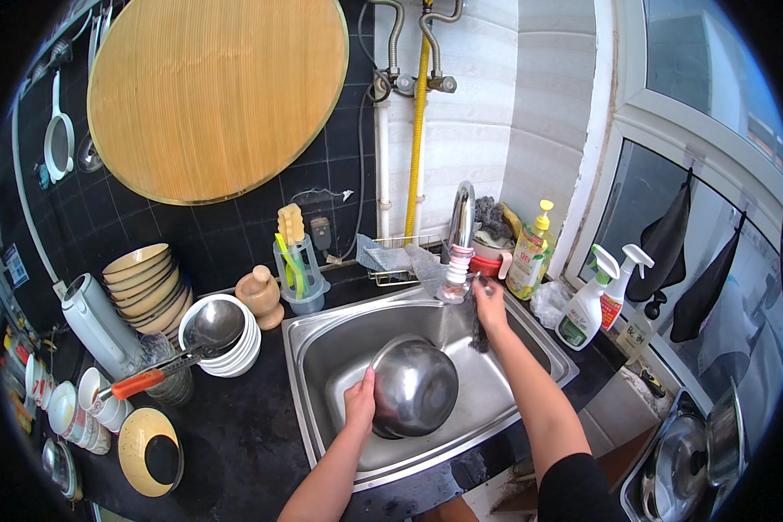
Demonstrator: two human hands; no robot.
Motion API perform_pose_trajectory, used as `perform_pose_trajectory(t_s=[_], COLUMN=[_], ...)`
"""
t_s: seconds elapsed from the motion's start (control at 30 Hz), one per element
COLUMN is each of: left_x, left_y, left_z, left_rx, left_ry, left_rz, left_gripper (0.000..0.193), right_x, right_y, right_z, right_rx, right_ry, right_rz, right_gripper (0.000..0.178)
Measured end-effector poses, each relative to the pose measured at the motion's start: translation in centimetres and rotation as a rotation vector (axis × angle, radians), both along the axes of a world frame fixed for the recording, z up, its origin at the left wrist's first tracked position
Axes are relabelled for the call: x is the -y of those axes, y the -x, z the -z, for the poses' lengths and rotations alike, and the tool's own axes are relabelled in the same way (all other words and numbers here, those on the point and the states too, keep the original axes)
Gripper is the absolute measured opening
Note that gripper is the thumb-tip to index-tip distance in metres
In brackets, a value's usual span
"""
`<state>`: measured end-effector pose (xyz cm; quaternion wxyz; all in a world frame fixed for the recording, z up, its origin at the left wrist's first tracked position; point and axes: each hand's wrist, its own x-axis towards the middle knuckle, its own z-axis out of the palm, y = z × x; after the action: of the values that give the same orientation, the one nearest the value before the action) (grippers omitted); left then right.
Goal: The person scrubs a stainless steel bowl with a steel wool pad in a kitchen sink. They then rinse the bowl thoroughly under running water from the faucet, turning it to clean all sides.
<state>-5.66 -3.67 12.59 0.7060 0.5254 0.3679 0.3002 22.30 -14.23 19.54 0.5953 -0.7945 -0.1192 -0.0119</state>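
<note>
My left hand (360, 402) grips the rim of a shiny stainless steel bowl (416, 387), thumb on its edge. The bowl is tipped over inside the steel sink (322, 348), its rounded outer side showing. Close beside the tap (463, 228), my right hand (491, 306) is closed on a dark, limp cloth (478, 332) that hangs down into the basin; its exact kind is hard to make out. Water appears to run from the tap's pink and white spout head (455, 271), left of that hand.
Left of the sink stand white bowls (235, 361) with a ladle (213, 326), stacked beige bowls (152, 287) and a wooden mortar (259, 296). Behind and right are a soap bottle (529, 257) and spray bottles (583, 309). Pot lids (679, 461) lie lower right.
</note>
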Motion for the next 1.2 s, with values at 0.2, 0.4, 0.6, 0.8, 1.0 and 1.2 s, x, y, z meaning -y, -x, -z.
perform_pose_trajectory(t_s=[0.2,0.4,0.6,0.8,1.0,1.2], left_x=[1.4,1.6,4.6,4.3,3.8,3.8], left_y=[-0.7,-3.6,-7.9,-9.2,-9.2,-8.6], left_z=[-0.7,-0.9,-0.7,1.7,2.0,1.4], left_rx=[-0.073,-0.097,-0.031,-0.166,-0.147,-0.122], left_ry=[-0.238,-0.259,-0.167,-0.399,-0.285,-0.253], left_rz=[0.055,0.116,0.041,0.181,0.161,0.166], left_gripper=[0.049,0.049,0.050,0.053,0.053,0.051], right_x=[2.2,2.4,3.4,3.0,2.7,1.5], right_y=[3.5,3.4,4.1,5.7,4.2,5.4], right_z=[5.4,5.4,2.6,3.4,4.0,4.6], right_rx=[-0.089,0.150,0.154,0.569,0.326,0.408], right_ry=[0.000,0.090,0.148,-0.015,0.018,0.016], right_rz=[-0.506,-0.550,-0.112,-0.551,-0.370,-0.518], right_gripper=[0.039,0.030,0.018,0.017,0.015,0.015])
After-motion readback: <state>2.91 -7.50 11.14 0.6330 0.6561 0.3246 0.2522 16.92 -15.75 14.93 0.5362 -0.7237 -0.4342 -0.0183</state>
